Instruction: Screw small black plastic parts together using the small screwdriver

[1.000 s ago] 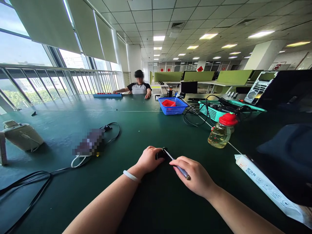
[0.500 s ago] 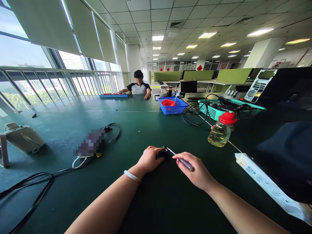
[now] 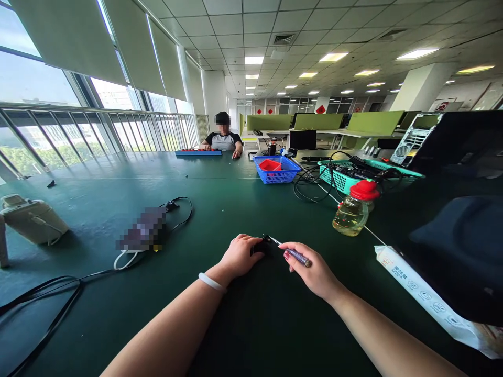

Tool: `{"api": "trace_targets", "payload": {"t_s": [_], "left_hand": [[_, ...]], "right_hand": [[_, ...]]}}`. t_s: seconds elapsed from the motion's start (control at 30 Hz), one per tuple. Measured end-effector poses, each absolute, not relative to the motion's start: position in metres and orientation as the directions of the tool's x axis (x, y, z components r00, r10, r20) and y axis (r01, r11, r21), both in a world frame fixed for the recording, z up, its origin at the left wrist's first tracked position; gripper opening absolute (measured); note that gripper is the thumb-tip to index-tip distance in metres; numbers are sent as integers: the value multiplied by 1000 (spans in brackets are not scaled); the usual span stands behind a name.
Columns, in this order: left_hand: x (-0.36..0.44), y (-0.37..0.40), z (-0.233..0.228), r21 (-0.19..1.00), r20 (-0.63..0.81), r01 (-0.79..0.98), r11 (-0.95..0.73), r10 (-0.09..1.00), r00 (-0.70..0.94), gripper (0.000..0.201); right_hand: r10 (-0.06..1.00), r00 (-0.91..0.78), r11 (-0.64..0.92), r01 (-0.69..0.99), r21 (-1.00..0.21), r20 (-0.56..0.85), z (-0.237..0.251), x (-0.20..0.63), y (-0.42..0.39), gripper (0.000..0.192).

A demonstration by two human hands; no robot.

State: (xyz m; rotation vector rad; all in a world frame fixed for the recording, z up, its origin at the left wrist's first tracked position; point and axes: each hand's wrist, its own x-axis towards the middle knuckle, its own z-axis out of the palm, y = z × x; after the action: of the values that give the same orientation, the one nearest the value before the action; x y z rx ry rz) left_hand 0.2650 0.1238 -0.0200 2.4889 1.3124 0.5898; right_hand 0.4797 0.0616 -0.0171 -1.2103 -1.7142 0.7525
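My left hand [image 3: 241,255], a white band on its wrist, is closed on a small black object [image 3: 268,246] at the middle of the dark green table [image 3: 243,324]. What the black object is I cannot make out. My right hand [image 3: 312,267] grips a screwdriver [image 3: 302,258] by its purplish handle. Its thin metal shaft points left, and the tip meets the black object or lies just at it; the exact contact is too small to see.
Ahead stands a blue basket [image 3: 277,175] with a red tray inside. To the right are a green basket [image 3: 340,180] of cables, a red-capped bottle [image 3: 349,217] and a white packet [image 3: 424,298]. A partly blurred device [image 3: 143,230] lies left. Across the table sits a person [image 3: 223,139].
The screwdriver and my right fingers have shifted slightly, while my left hand keeps its hold. Across the table, the blue strip by the other person has slid to the right.
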Motion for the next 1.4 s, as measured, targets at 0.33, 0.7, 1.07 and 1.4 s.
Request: {"api": "trace_targets", "payload": {"t_s": [0.33,0.7,1.07,1.4], "left_hand": [[265,126,-24,403,233,722,-562,826,513,45],[266,126,-23,415,223,722,-554,831,509,49],[267,126,-21,439,202,733,-520,852,483,48],[267,126,-22,449,204,734,-510,858,472,47]], "right_hand": [[957,-37,284,304,-909,287,-19,483,68,36],[960,-134,273,242,-931,246,-18,482,67,15],[958,-203,258,311,-915,201,-16,481,62,14],[955,-160,293,345,-892,251,-18,479,62,12]]}}
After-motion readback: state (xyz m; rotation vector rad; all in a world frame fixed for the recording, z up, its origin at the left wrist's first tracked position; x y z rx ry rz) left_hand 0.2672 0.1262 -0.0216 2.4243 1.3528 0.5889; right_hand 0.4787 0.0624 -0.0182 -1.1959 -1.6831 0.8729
